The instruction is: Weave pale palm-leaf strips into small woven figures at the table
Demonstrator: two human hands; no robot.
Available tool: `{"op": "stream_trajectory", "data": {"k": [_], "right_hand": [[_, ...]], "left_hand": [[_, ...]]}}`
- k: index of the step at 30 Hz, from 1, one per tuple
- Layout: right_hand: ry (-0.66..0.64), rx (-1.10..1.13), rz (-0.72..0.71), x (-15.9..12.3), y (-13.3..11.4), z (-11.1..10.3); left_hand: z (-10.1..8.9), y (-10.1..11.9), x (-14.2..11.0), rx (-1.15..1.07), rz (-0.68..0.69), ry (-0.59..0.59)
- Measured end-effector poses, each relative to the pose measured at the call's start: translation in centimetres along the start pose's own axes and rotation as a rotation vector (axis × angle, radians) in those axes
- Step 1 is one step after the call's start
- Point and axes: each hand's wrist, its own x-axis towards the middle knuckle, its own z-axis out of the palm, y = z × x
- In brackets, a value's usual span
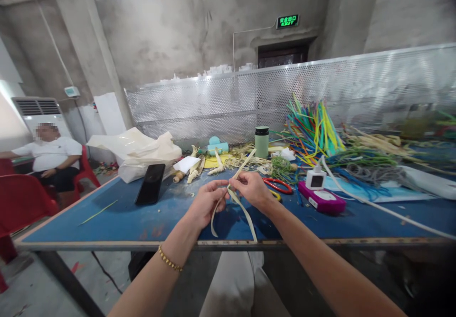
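Note:
Pale flat plant-fibre strips (247,215) cross between my hands above the front of the blue table. My left hand (208,202) is closed, its thumb and forefinger pinching the strips where they meet. From the other side my right hand (251,188) pinches the same spot, its fingertips almost touching those of the left. One strip end sticks up past the right fingers, and two others hang down, one curled under my left hand. The exact crossing of the strips is partly covered by the fingers.
On the blue table (117,226) lie a black phone (150,184), red-handled scissors (278,186), and a purple box (322,200). Behind stand a green canister (261,142), a plastic bag (149,153) and bundled coloured strips (313,129). A seated person (55,153) is far left.

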Motion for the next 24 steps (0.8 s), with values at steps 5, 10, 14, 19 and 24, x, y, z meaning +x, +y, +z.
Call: {"op": "stream_trajectory", "data": {"k": [5, 10, 14, 19, 24], "right_hand": [[0.042, -0.043, -0.060, 0.0, -0.1, -0.1], [0.007, -0.006, -0.067, 0.0, -0.2, 0.0], [-0.037, 0.044, -0.086, -0.1, -0.5, -0.2], [-0.042, 0.048, -0.108, -0.2, -0.7, -0.4], [-0.059, 0.065, -0.103, -0.4, -0.7, -0.3]], "left_hand": [[-0.2, 0.2, -0.2, 0.240, 0.012, -0.049], [-0.7, 0.7, 0.0, 0.594, 0.171, -0.017], [-0.9, 1.3, 0.2, 0.866, 0.396, -0.027], [-0.5, 0.9, 0.2, 0.862, 0.356, -0.033], [0.1, 0.7, 0.0, 0.745, 0.298, -0.021]]}}
